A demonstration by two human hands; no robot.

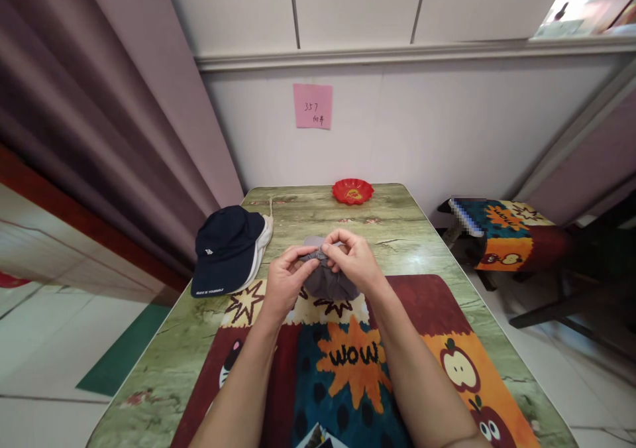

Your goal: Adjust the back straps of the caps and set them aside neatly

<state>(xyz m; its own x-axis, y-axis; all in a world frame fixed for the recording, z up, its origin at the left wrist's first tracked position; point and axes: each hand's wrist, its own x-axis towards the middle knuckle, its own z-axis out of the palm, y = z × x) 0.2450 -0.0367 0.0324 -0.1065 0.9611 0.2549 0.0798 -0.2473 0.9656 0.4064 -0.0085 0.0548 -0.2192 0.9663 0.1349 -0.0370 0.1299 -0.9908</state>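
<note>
Left hand (292, 277) and right hand (352, 257) both pinch a grey cloth (332, 285) at the table's middle, over the mat's (437, 295) far edge; fingers cover the pinched part, so its full shape is hard to make out, as is whether it rests on anything. At left, a navy cap (226, 246) mostly hides a white one (265, 241). The near edge cuts off a card (318, 437). Forearms block some mat prints.

The mat (422, 302) lies on the desk (407, 236), the dish (352, 191) behind, caps (227, 244) left; the hat (325, 285) is between left hand (287, 277) and right hand (354, 260), by the mat's far edge.
</note>
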